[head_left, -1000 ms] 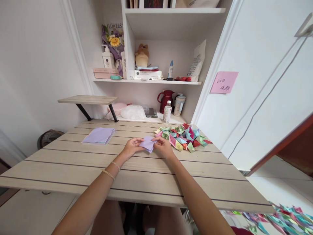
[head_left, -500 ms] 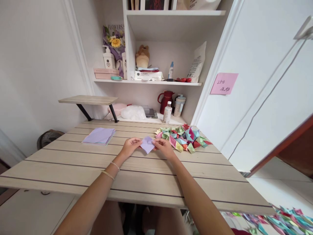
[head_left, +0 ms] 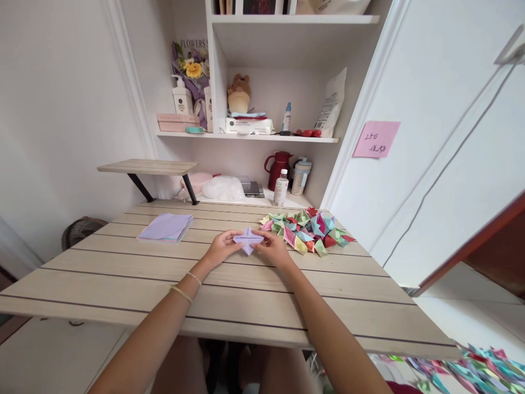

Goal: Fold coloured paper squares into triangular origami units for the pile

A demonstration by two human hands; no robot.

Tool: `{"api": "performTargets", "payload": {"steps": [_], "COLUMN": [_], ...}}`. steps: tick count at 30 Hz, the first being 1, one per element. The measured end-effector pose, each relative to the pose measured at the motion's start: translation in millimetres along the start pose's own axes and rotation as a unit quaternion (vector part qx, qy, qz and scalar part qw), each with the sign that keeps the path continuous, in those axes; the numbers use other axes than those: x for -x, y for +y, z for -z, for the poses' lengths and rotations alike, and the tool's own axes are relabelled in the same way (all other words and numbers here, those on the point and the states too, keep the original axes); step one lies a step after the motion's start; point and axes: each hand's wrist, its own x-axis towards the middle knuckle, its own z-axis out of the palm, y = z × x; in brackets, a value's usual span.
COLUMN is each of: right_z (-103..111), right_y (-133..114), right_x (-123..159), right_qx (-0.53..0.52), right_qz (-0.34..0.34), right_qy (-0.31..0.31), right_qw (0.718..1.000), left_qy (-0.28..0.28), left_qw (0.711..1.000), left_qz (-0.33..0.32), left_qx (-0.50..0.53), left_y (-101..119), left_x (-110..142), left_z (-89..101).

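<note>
A small folded sheet of purple origami paper (head_left: 248, 241) is held between my two hands, just above the wooden table. My left hand (head_left: 223, 246) pinches its left corner between thumb and fingers. At the opposite corner, my right hand (head_left: 271, 247) grips the paper the same way. A crease runs across the paper, with points above and below it. To the right of my right hand lies a heap of folded paper boats (head_left: 307, 231) in many colours. Off to the left rests a stack of square purple paper (head_left: 166, 227).
A small raised wooden shelf (head_left: 147, 167) on black legs stands at the table's back left. Behind the table are a clear bottle (head_left: 281, 187), a red jug (head_left: 279, 168) and a plastic bag (head_left: 223, 188). More folded paper (head_left: 484, 369) lies below the table at right.
The purple paper has gone from a kite-like shape to a wider one with pointed left and right corners and a crosswise crease. Both hands stay on it, with their thumbs moved lower.
</note>
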Motion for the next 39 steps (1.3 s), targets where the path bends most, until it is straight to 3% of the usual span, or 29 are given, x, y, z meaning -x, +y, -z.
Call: {"api": "performTargets", "payload": {"steps": [7,10,13,17,19,23,27,33,39], "right_z": [-1.3,-2.1,-2.4,-1.7,-1.9,-4.8,-9.1,-8.5,-6.3], "right_y": [-9.4,-11.3,-10.6,-9.4,-8.9,-6.4,-1.3,-3.0,-18.5], "right_x": [4.1,5.3,5.8,5.8,5.4,4.0,3.1,5.1,10.5], "right_qx": [0.080,0.066,0.061,0.061,0.010,-0.122,-0.145,0.040,0.287], "right_qz": [0.061,0.052,0.027,0.009,-0.010,-0.051,-0.055,0.009,0.098], "right_qy": [-0.007,-0.021,-0.031,-0.021,-0.028,-0.073,-0.066,-0.050,-0.046], "right_qw": [0.995,0.996,0.997,0.998,1.000,0.989,0.986,0.998,0.952], "left_qy": [0.019,0.040,0.044,-0.018,-0.035,-0.030,-0.013,0.010,-0.010], "left_qw": [0.992,0.977,0.973,0.985,0.990,0.996,0.998,0.983,0.976], "left_qz": [-0.069,-0.111,-0.134,-0.107,-0.081,-0.046,-0.036,-0.068,-0.081], "left_qx": [-0.104,-0.177,-0.182,-0.135,-0.108,-0.063,-0.058,-0.172,-0.204], "left_y": [-8.0,-8.0,-5.6,-1.4,0.0,-0.2,-2.9,-5.1,-7.3], "left_x": [-1.5,-3.3,-4.2,-2.5,-1.4,-0.9,-0.6,2.5,4.3], "left_z": [3.3,7.8,9.5,6.6,4.9,3.7,2.0,-4.3,-5.5]}}
